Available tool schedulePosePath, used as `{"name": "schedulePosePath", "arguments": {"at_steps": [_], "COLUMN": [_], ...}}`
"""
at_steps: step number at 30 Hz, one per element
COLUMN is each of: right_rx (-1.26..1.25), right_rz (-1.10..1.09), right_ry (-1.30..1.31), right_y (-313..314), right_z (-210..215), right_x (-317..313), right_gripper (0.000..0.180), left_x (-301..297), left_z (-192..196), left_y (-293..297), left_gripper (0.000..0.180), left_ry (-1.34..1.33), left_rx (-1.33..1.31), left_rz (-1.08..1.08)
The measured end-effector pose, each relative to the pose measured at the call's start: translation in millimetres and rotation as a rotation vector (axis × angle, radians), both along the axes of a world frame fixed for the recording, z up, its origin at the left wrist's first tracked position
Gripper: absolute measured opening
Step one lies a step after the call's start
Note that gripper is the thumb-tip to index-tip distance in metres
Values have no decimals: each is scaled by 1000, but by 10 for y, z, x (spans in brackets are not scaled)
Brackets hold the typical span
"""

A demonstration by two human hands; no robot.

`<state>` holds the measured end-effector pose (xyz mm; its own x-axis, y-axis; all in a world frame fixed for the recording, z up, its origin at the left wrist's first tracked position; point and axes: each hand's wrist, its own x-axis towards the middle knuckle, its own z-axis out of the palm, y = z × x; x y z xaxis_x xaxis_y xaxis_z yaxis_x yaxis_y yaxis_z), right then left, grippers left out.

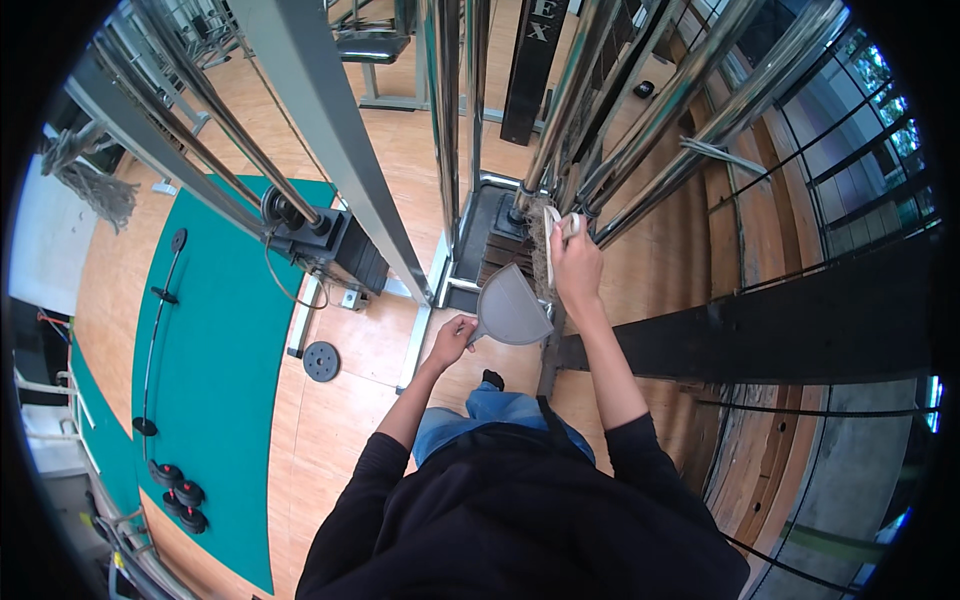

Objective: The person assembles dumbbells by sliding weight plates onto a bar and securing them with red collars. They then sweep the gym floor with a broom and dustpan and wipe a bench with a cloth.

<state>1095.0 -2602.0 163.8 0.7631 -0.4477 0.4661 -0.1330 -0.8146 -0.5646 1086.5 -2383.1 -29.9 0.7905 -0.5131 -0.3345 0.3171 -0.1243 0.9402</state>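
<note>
My left hand [453, 339] is closed around the short handle of a grey dustpan [512, 308], whose flat pan is held out to the right over the floor. In my right hand [576, 262] is a hand brush with a pale handle [570, 226], gripped firmly. Its greyish bristles [543, 245] face left, close to the chrome rods and the dark weight stack [506, 250] of a gym machine. The brush stands upright, a little above and right of the dustpan. I cannot tell whether the bristles touch the machine.
A grey upright post [330, 130] leans past on the left, with a black weight block [335, 245] beside it. A round weight plate [321, 361] lies on the wooden floor. The green mat [225, 330] holds a barbell [152, 350] and dumbbells [180, 495]. A dark beam [760, 330] crosses at right.
</note>
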Motion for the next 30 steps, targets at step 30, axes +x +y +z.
{"name": "schedulePosePath", "arguments": {"at_steps": [30], "right_rx": [428], "right_rz": [151], "right_ry": [147], "right_y": [98], "right_z": [-309], "right_x": [-641], "right_gripper": [7], "left_x": [-28], "left_z": [53], "left_y": [157], "left_gripper": [24], "left_ry": [9], "left_rx": [8], "left_rz": [189]}}
